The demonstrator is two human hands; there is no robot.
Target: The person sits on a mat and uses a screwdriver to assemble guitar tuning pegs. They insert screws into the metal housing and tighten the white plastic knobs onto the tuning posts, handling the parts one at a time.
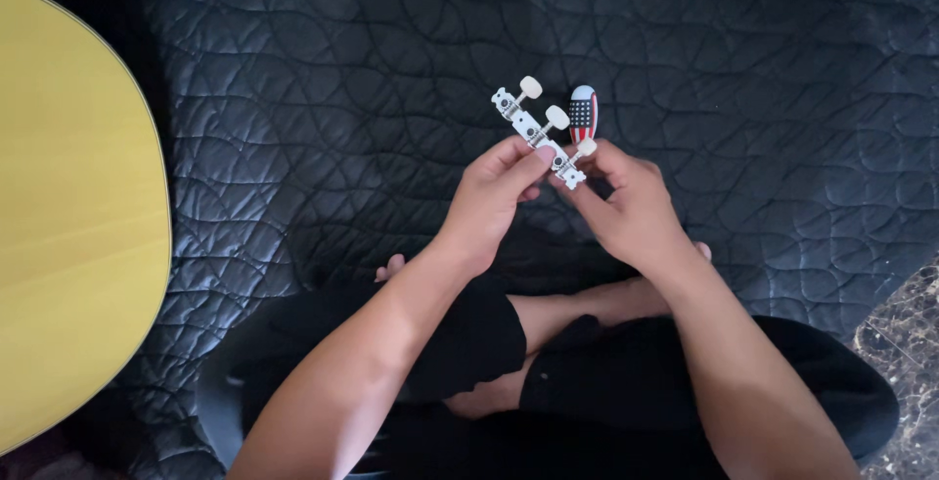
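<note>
Held up over the lap, above a dark quilted mat (743, 69): a white strip of guitar tuning pegs (536, 132), three cream knobs sticking out along one side. Left hand (489, 201) pinched on the strip's lower end, thumb and forefinger closed across the plate; right hand (626, 208) gripping the same end from the other side, with a small screwdriver (583, 113) whose striped, rounded handle pokes up behind the knobs, seemingly held in that hand, though not certain. Likely light, stiff metal with plastic knobs; rigid enough to take by the flat plate, smooth enough to twist out of a loose pinch. Probably best gripped across the plate edges, not by the knobs, which look free to turn, nor by the small posts, easy to snag. Open room ahead and to the right over the mat; yellow guitar body (68, 216) close on the left, its curved edge a thing to avoid knocking; marbled floor (905, 343) at lower right; crossed legs directly beneath.
</note>
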